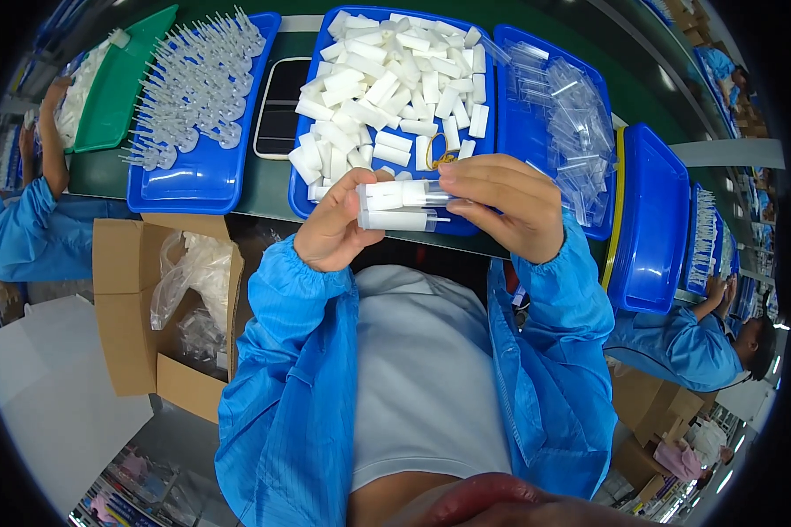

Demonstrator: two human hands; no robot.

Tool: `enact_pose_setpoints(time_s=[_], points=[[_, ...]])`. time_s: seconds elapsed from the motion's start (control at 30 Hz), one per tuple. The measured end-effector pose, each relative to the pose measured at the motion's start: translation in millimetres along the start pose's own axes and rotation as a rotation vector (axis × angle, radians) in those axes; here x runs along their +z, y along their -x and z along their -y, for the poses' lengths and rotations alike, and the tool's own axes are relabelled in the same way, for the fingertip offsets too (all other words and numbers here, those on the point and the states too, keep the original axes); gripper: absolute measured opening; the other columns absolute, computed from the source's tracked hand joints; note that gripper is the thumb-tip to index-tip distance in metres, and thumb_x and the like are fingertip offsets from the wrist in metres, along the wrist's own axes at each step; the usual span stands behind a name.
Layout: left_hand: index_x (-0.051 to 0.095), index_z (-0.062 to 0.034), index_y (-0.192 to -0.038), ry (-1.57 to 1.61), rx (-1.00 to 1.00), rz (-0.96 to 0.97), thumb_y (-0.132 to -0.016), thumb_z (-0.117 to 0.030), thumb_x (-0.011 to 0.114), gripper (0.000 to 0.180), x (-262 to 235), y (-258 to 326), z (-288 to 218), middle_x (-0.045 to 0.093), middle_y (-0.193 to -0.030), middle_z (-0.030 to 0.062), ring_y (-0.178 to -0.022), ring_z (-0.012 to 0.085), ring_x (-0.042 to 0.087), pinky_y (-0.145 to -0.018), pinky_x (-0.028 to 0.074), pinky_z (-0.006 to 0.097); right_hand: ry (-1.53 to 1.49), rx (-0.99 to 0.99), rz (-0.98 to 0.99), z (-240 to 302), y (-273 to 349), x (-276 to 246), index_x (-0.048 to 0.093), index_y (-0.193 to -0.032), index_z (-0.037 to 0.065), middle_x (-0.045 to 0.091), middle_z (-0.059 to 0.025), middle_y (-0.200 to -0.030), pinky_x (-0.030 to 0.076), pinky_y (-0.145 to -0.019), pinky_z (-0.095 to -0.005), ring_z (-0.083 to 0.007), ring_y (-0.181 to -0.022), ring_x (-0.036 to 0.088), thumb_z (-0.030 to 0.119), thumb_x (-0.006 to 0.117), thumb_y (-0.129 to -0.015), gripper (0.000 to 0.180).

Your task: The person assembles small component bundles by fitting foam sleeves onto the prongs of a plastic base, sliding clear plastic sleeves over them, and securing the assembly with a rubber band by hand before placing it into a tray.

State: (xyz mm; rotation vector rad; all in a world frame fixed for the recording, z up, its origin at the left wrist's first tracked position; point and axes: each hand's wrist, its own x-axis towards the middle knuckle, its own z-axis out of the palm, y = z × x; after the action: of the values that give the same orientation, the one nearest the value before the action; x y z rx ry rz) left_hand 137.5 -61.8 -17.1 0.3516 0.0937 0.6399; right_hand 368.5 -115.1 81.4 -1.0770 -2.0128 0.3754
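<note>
Our left hand (330,226) grips left ends of clear plastic tubes (404,220) with white cylindrical inserts (383,195); our right hand (514,205) pinches upper tube's right end. Tubes sit between hands, by blue plastic tray's (297,195) near edge. We judge them light, stiff, slick, crackable: hold gently by sides.

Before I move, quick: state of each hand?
Left hand: closed, holding the clear tubes.
Right hand: thumb and fingers closed on the right end of the upper tube.
</note>
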Motion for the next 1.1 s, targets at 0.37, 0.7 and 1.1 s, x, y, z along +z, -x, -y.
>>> enact_pose_setpoints(time_s=[0.37,0.7,1.1], points=[[0.044,-0.0157,-0.120,0.212,-0.173,0.185,-0.084,-0.039,0.065,0.048,-5.0,-6.0,14.8,0.053,-0.114,0.0091,-0.078,0.0131,0.059,-0.053,0.052,0.021,-0.200,0.005,0.012,-5.8,-4.0,17.7,0.068,-0.101,0.003,0.069,-0.0099,-0.097,0.053,-0.076,-0.0339,-0.0262,-0.089,0.066,0.006,0.074,-0.072,0.030],[0.049,-0.0075,-0.102,-0.261,-0.112,-0.132,-0.089,-0.019,0.062,0.022,-4.5,14.5,6.4,0.042,-0.130,0.0140,-0.108,0.0255,0.057,-0.071,0.060,0.033,-0.057,0.253,0.232,-22.8,7.9,-21.6,0.066,-0.100,0.002,0.065,-0.0119,-0.103,0.045,-0.087,-0.0378,-0.0293,-0.100,0.059,0.014,0.060,-0.087,0.018],[0.054,-0.0097,-0.106,-0.477,-0.006,-0.154,-0.082,-0.012,0.068,0.029,9.1,12.5,-7.5,0.046,-0.120,0.0084,-0.092,0.0159,0.058,-0.060,0.052,0.022,0.787,0.542,0.416,-83.2,53.8,-60.7,0.067,-0.088,0.005,0.063,-0.0097,-0.089,0.048,-0.079,-0.0363,-0.0271,-0.090,0.056,0.013,0.074,-0.070,0.020]])
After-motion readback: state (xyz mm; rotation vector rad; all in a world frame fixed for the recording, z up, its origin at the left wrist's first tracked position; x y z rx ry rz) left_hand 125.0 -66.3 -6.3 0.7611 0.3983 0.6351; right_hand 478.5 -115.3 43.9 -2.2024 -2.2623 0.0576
